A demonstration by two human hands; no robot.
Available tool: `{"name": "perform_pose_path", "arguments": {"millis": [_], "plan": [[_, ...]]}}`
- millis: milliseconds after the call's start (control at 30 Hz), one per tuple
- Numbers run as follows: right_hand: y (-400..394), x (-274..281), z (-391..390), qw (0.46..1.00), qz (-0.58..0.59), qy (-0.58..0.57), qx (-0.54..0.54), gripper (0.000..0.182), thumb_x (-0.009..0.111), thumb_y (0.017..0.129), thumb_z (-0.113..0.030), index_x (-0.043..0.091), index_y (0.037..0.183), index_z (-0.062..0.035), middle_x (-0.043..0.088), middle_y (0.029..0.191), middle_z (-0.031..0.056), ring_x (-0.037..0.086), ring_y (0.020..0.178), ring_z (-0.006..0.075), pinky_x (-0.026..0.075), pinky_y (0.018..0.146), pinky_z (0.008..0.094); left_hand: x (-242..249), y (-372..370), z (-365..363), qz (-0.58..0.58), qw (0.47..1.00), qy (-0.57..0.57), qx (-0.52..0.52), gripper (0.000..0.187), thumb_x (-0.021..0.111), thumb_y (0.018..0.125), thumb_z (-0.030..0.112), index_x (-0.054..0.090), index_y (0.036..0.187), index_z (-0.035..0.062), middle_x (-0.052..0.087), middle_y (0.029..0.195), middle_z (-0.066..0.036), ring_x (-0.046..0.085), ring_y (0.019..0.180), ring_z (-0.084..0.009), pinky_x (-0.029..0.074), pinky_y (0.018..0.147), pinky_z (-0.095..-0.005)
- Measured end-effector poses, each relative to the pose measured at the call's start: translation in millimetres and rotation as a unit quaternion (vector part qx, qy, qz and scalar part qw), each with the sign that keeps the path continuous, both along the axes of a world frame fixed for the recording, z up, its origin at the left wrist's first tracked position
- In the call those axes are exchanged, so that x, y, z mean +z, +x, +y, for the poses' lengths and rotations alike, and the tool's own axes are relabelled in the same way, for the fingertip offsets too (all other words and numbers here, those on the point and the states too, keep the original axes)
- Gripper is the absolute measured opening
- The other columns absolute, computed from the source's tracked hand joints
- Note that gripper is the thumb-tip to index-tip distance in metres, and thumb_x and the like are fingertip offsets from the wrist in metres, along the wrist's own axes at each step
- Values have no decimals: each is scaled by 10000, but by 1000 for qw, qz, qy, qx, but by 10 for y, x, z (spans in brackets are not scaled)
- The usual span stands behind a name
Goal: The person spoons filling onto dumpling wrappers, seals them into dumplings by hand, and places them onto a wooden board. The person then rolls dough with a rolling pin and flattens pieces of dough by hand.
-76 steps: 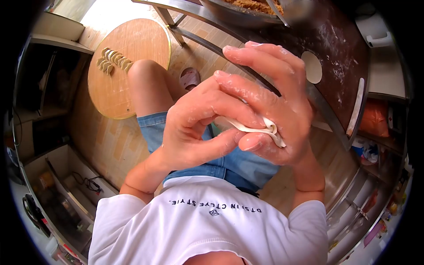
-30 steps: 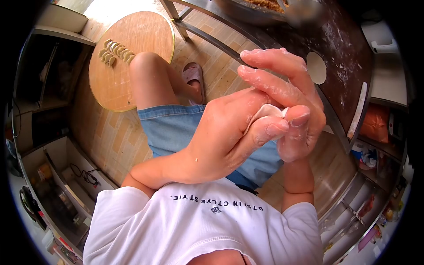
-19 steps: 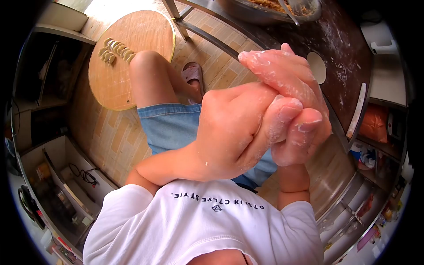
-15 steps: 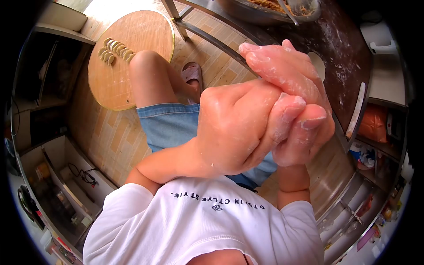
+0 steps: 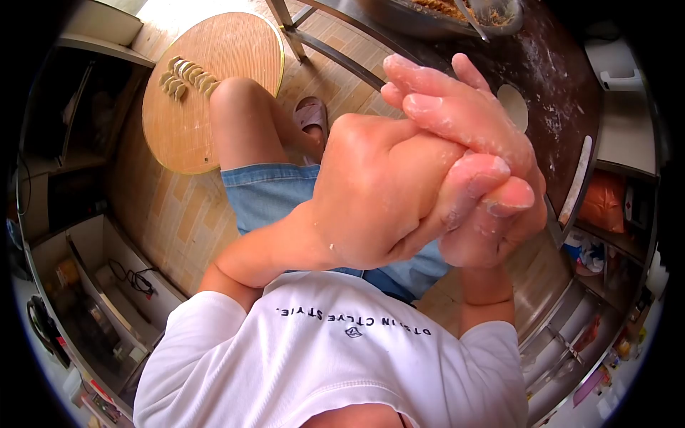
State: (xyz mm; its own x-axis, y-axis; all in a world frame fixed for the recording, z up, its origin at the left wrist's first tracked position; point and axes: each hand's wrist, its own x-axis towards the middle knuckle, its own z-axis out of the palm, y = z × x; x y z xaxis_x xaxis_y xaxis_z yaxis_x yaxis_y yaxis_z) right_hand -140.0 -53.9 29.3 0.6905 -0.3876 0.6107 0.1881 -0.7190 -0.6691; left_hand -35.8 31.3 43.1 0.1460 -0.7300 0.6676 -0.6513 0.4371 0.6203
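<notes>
My left hand [image 5: 382, 192] and my right hand [image 5: 474, 118], both dusted with flour, are pressed together in front of my chest. The left one is closed, its back turned up toward me. Right-hand fingers wrap over its far side, and the two thumbs lie side by side at the right. Whatever sits between the palms, if anything, is hidden. Just beyond the right hand, a pale round dough wrapper [image 5: 513, 108] lies on the dark floured table [image 5: 553, 93]. A metal bowl [image 5: 399, 20] of orange-brown filling stands at the table's far end.
Several folded dumplings [image 5: 189, 75] rest in rows on a round wooden board [image 5: 235, 53] at the left, beside my knee. A light rolling pin-like stick [image 5: 576, 178] lies along the table edge. Open cabinets [image 5: 78, 271] line the left; shelves with an orange bag [image 5: 601, 202] stand right.
Both hands have shifted slightly upward in view, still pressed together. The right-hand fingers are spread a little more, and more of the wrapper shows.
</notes>
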Motion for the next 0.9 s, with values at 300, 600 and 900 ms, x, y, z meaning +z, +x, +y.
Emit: {"name": "perform_pose_path", "arguments": {"millis": [300, 600, 900], "plan": [[-47, -35, -52, 998, -25, -31, 47, 717, 125, 894, -596, 555, 934, -24, 594, 1065, 261, 639, 893, 307, 301, 1012, 460, -17, 21, -30, -7, 1000, -1, -3, 230, 515, 856, 239, 617, 860, 33, 614, 718, -86, 589, 591, -206, 463, 502, -303], [32, 32, 7, 990, -88, -87, 66, 623, 170, 911, -557, 534, 902, -52, 599, 1054, 258, 641, 887, 313, 316, 1007, 466, -66, 19, 14, 40, 998, 32, -37, 389, 410, 900, 353, 591, 948, 11, 626, 803, -89, 597, 673, -182, 474, 580, -297], [152, -337, -384, 992, 79, 97, -8, 729, 528, 793, -587, 485, 1244, -16, 606, 1057, 150, 572, 972, 260, 398, 860, 376, -486, 321, -251, 524, 771, 272, -239, 634, 226, 953, 500, 538, 1105, -31, 635, 931, -109, 601, 797, -165, 480, 703, -308]]}}
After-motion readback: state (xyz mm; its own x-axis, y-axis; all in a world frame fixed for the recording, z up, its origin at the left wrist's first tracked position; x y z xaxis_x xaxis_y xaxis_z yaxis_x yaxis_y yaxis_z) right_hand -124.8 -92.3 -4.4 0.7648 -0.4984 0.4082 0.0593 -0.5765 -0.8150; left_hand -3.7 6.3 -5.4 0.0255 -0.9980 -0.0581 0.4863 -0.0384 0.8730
